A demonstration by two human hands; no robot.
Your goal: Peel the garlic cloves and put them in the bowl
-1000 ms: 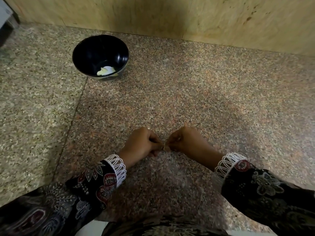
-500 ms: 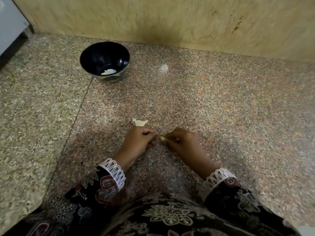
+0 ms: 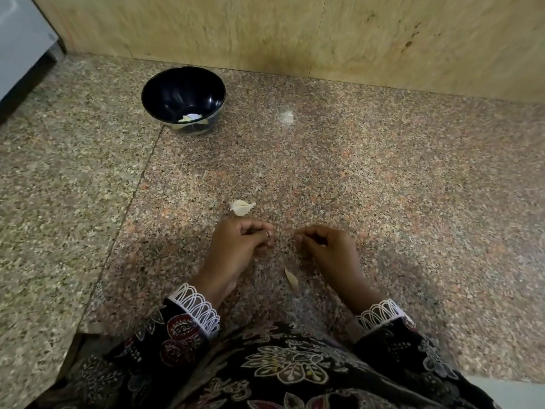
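While both hands are kept low over the speckled granite counter (image 3: 383, 187), they are held apart, with a bare strip of stone between them. The left hand (image 3: 236, 246) is curled, thumb pressed to the fingertips; whether a garlic clove is pinched inside cannot be told. The right hand (image 3: 327, 249) is likewise curled, fingertips drawn to the thumb, and what it holds, if anything, cannot be told either. A pale scrap of garlic skin (image 3: 241, 207) is seen on the counter just beyond the left hand, on the side toward the black bowl (image 3: 165, 93). A second, narrower pale piece (image 3: 291, 279) is seen nearer the person than the hands, well away from the bowl, between the two wrists. The bowl is set far from the hands, close to the yellowish stone backsplash (image 3: 324, 33), and a few pale peeled cloves (image 3: 191, 117) are seen at its bottom. Dark floral sleeves with white looped lace cuffs (image 3: 197, 305) are worn on both arms.
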